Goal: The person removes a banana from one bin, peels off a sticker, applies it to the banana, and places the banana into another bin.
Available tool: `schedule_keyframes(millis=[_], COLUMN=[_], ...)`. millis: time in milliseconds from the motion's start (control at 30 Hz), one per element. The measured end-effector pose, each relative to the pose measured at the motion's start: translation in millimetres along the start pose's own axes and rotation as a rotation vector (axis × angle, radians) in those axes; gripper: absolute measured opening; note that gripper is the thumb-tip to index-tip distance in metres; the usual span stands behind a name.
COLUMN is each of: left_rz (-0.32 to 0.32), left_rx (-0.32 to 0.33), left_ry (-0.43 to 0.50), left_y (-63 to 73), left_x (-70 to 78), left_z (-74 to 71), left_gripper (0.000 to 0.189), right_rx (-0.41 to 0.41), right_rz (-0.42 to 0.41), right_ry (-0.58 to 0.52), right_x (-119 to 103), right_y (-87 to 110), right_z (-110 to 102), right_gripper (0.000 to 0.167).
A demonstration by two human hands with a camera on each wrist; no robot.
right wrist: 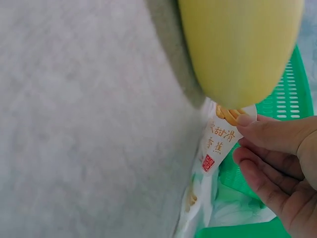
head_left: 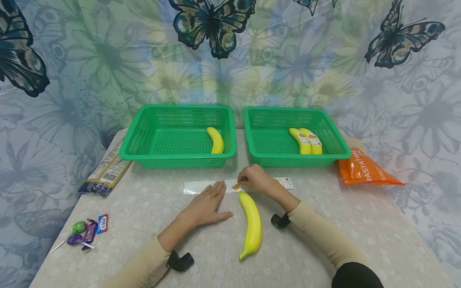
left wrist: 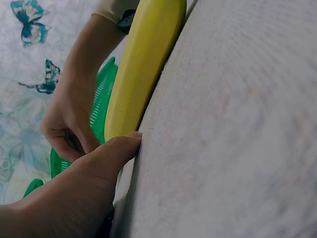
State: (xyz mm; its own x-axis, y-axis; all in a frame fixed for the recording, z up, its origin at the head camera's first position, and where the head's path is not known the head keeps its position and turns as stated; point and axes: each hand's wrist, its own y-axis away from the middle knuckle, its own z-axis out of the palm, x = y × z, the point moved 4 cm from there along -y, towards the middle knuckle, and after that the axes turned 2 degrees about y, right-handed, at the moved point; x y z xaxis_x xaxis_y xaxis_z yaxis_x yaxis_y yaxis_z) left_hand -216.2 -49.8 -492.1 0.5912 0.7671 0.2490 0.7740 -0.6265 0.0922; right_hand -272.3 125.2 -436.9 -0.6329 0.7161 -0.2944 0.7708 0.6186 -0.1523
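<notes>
A yellow banana lies on the table between my two hands. Just beyond it is a strip of label backing with printed stickers towards its right end. My left hand rests flat on the strip, fingers straight and thumb spread towards the banana. Between thumb and fingers, my right hand pinches a banana-printed sticker, which stands partly up from the strip in the right wrist view. In the left wrist view, the banana lies close past the left thumb.
At the back left, a green basket holds one plain banana. Another green basket on the right holds two labelled bananas. An orange pasta bag lies far right. Along the left are a long packet and several sweets.
</notes>
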Motion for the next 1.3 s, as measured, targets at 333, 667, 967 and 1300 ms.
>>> schedule_keyframes(millis=[333, 667, 967, 1300], left_rz=[0.006, 0.017, 0.068, 0.148], left_rx=[0.025, 0.044, 0.128, 0.053], left_ry=[-0.006, 0.002, 0.015, 0.286], left_y=[-1.6, -2.9, -5.2, 3.0], left_x=[-0.5, -1.8, 3.9, 54.4], left_z=[1.7, 1.4, -1.0, 7.6], left_gripper=[0.097, 0.099, 0.105, 0.116], right_rx=[0.087, 0.282, 0.302, 0.316], right_rz=[0.140, 0.199, 0.262, 0.329], right_ry=[-0.108, -0.212, -0.251, -0.299], right_x=[11.7, 13.5, 10.1, 7.1], right_y=[16.8, 33.6, 48.3, 71.1], right_z=[-21.2, -45.2, -48.6, -57.9], right_gripper=[0.005, 0.011, 0.013, 0.015])
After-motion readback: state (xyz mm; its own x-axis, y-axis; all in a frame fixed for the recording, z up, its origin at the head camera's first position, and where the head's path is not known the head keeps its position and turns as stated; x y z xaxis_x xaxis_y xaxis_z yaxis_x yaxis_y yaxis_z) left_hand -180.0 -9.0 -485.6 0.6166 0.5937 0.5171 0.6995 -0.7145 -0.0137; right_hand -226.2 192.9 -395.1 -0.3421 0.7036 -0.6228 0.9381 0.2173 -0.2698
